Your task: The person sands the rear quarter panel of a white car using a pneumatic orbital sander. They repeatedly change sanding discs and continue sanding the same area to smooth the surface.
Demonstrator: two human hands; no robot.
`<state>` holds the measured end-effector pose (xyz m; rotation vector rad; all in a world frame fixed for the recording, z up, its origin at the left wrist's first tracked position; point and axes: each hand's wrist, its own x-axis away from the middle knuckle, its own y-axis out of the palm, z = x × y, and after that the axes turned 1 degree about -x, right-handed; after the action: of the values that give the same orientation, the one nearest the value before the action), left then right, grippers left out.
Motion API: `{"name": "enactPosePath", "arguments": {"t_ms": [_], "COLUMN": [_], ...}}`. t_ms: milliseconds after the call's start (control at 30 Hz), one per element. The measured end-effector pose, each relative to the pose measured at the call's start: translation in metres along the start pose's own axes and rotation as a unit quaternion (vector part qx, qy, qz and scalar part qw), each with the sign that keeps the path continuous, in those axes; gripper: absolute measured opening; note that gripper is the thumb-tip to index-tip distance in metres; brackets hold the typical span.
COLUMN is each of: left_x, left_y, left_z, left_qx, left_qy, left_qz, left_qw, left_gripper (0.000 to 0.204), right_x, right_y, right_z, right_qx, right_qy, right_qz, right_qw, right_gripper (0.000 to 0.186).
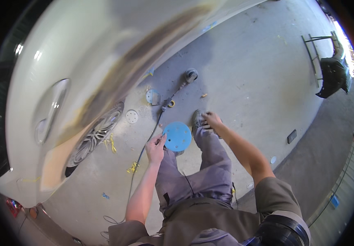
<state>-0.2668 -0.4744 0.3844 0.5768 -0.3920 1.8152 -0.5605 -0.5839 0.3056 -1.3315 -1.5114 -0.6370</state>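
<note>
Nearest the camera, a black rounded fitting (279, 233) sits at lower right. From the left: a white car (78, 49) with a brownish patch (134, 67); the left hand (155, 151), fingers pinching the edge of a blue holed disc (178, 138) above the floor (254, 74); the right hand (213, 120), near a shoe (198, 119), fingers bent, any grip impossible to tell.

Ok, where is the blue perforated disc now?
Near the middle of the head view: the blue perforated disc is held at its left edge by the left hand, with the right hand to its right.
</note>
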Motion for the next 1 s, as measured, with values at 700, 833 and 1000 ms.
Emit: {"name": "enactPosePath", "arguments": {"t_ms": [700, 833, 1000], "left_x": [-0.253, -0.246, -0.257], "left_y": [0.030, 0.021, 0.041], "left_z": [-0.192, -0.170, -0.120], "left_qx": [0.154, 0.356, 0.327], "left_qy": [0.090, 0.024, 0.086], "left_qz": [0.050, -0.090, -0.265], "left_qw": [0.983, 0.930, 0.903], "left_gripper": [0.031, 0.033, 0.031], "right_x": [-0.416, -0.327, -0.228], "right_y": [0.059, 0.030, 0.022], "right_z": [-0.040, -0.031, -0.033], "right_qx": [-0.252, -0.477, -0.524], "right_qy": [-0.144, -0.249, -0.389], "right_qz": [0.228, -0.113, -0.292], "right_qw": [0.929, 0.835, 0.699], "right_gripper": [0.066, 0.032, 0.044]}}
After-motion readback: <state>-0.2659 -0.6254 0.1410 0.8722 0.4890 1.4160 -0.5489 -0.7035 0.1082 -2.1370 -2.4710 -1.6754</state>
